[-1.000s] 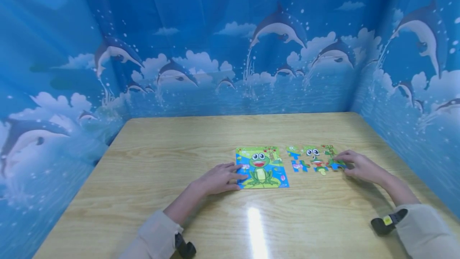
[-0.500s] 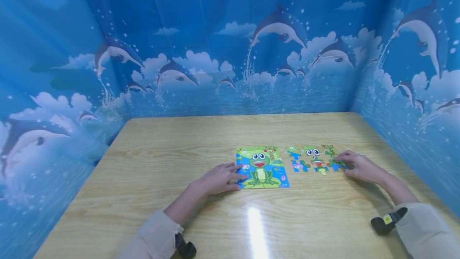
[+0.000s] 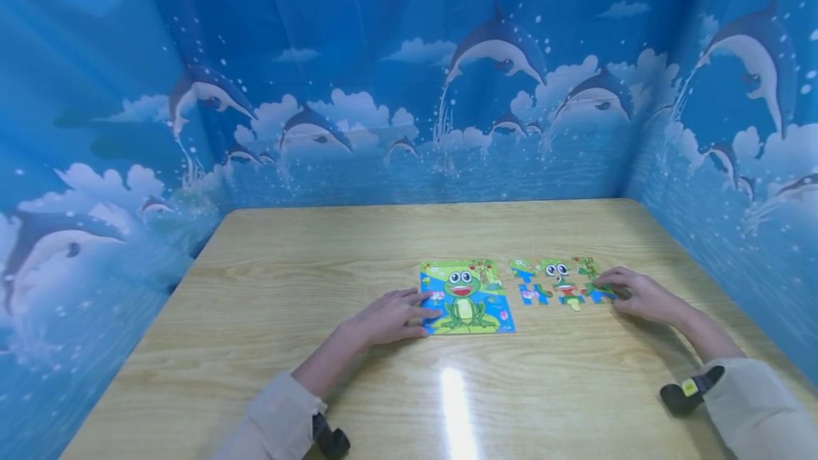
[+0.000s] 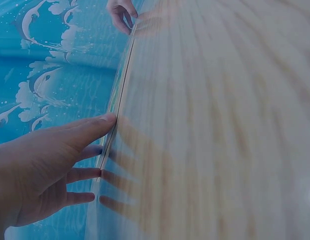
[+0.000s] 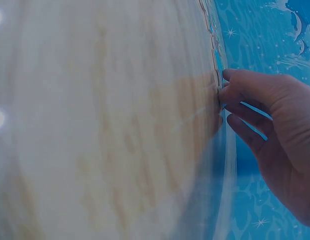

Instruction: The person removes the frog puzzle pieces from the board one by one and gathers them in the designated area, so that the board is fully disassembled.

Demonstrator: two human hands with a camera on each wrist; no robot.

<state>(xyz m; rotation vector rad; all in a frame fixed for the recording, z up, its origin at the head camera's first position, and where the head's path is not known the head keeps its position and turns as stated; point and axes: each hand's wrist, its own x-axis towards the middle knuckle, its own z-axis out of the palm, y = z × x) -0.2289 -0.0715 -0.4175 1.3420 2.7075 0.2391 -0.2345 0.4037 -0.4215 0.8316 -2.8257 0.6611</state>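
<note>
A square frog picture board (image 3: 469, 307) lies on the wooden table, right of the middle in the head view. My left hand (image 3: 391, 316) rests its spread, nearly straight fingers on the board's left edge. To the right of the board lie several frog jigsaw pieces (image 3: 565, 288) with small gaps between them. My right hand (image 3: 645, 297) is at the right end of this group, thumb and forefinger around the lower-right puzzle piece (image 3: 599, 295), pinching it. The fingers partly cover that piece. In the right wrist view, the right hand (image 5: 274, 115) has its fingertips low at the tabletop.
The light wooden table (image 3: 307, 254) reaches back to a blue dolphin-print curtain (image 3: 396, 77), which also runs along both sides. A bright reflection (image 3: 456, 410) lies on the table's near part. Black cameras sit on both wrists.
Both hands stay nearly where they were. The lower-right puzzle piece shifts very slightly under the right fingers; the frog board lies as before.
</note>
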